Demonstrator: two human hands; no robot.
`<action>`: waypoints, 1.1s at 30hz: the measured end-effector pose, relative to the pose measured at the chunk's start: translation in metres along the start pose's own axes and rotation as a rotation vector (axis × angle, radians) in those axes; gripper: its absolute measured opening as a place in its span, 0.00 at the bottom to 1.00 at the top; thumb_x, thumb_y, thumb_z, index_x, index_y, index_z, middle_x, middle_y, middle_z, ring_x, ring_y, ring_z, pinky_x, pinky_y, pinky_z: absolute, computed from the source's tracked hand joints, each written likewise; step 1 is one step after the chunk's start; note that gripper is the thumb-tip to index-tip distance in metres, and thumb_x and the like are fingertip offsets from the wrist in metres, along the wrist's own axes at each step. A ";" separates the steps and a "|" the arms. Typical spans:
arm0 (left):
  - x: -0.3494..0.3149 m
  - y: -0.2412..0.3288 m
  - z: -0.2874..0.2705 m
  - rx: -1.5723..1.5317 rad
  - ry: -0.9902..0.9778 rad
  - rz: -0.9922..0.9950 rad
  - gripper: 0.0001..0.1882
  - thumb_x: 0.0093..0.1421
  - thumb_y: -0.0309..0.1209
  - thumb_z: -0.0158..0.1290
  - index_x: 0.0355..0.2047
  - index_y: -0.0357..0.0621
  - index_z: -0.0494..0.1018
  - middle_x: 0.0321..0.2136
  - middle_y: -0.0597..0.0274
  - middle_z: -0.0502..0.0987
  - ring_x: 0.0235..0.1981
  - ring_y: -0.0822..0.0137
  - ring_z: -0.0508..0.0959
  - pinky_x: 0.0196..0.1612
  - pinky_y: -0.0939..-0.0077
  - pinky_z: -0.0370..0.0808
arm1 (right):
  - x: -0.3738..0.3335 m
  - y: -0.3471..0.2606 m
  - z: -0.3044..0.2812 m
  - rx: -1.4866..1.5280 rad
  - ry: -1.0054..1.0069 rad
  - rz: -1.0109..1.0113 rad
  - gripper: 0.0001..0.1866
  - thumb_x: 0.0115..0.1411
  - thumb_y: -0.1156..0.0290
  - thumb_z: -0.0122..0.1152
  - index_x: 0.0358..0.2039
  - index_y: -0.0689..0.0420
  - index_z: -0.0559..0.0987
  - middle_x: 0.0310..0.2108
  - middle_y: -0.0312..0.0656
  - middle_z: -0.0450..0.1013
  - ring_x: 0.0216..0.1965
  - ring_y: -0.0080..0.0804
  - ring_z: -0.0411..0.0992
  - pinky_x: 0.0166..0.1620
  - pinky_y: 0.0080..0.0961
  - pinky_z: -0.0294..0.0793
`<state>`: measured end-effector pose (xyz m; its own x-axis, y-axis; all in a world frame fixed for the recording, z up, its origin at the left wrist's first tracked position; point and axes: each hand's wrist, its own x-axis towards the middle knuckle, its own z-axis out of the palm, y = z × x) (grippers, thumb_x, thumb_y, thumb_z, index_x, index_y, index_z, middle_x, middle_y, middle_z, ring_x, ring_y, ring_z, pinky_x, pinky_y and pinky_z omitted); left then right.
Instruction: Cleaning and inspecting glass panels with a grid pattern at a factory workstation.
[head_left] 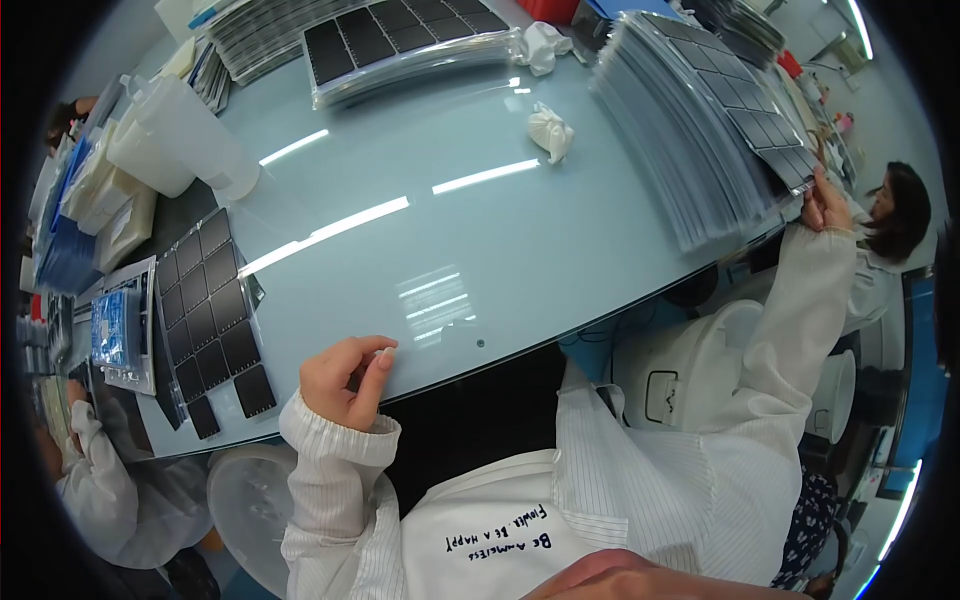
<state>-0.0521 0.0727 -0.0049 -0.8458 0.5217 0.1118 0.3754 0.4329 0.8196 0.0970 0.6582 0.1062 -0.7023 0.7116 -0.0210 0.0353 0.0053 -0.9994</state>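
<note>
My right hand (pixel 827 205) reaches out to the far right, its fingers closed on the near corner of a sheet of dark rectangular pieces (pixel 735 92). That sheet lies on top of a tall, leaning stack of clear plastic trays (pixel 670 150). Over the table's near edge, my left hand (pixel 347 382) is loosely closed, thumb and forefinger tips close together, with nothing visible in it. Left of it, several rows of dark rectangular pieces (pixel 208 300) lie on the tabletop.
The glossy pale table (pixel 420 260) reflects ceiling lights. Crumpled white wads (pixel 550 132) lie on it. At the back stands another tray stack with dark pieces (pixel 405 38). A translucent jug (pixel 185 135) and blue packet (pixel 117 328) sit left. A person (pixel 890 215) is at right.
</note>
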 end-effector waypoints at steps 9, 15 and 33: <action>0.004 0.004 0.002 0.017 0.037 -0.018 0.08 0.59 0.30 0.53 0.31 0.37 0.77 0.13 0.64 0.70 0.14 0.75 0.66 0.19 0.81 0.61 | -0.045 -0.011 0.045 -0.844 0.656 -0.462 0.20 0.57 0.51 0.63 0.24 0.57 0.78 0.15 0.27 0.64 0.16 0.11 0.56 0.21 0.10 0.49; 0.004 0.000 0.006 0.025 0.046 -0.045 0.08 0.59 0.29 0.53 0.32 0.35 0.77 0.13 0.65 0.69 0.14 0.78 0.63 0.19 0.82 0.58 | -0.120 -0.004 0.188 -0.832 -0.064 -0.895 0.06 0.56 0.70 0.64 0.29 0.60 0.79 0.20 0.32 0.69 0.18 0.14 0.61 0.22 0.12 0.56; -0.002 -0.010 0.000 -0.022 0.121 0.090 0.06 0.60 0.25 0.51 0.29 0.36 0.76 0.14 0.61 0.71 0.13 0.73 0.68 0.18 0.81 0.63 | 0.065 0.101 0.479 -0.838 -0.504 -1.301 0.40 0.49 0.56 0.67 0.59 0.57 0.62 0.60 0.54 0.58 0.62 0.46 0.56 0.62 0.38 0.56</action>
<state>-0.0544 0.0672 -0.0131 -0.8493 0.4644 0.2512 0.4444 0.3719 0.8150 -0.2855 0.3684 -0.0094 -0.7085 -0.3672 0.6027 -0.4977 0.8654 -0.0578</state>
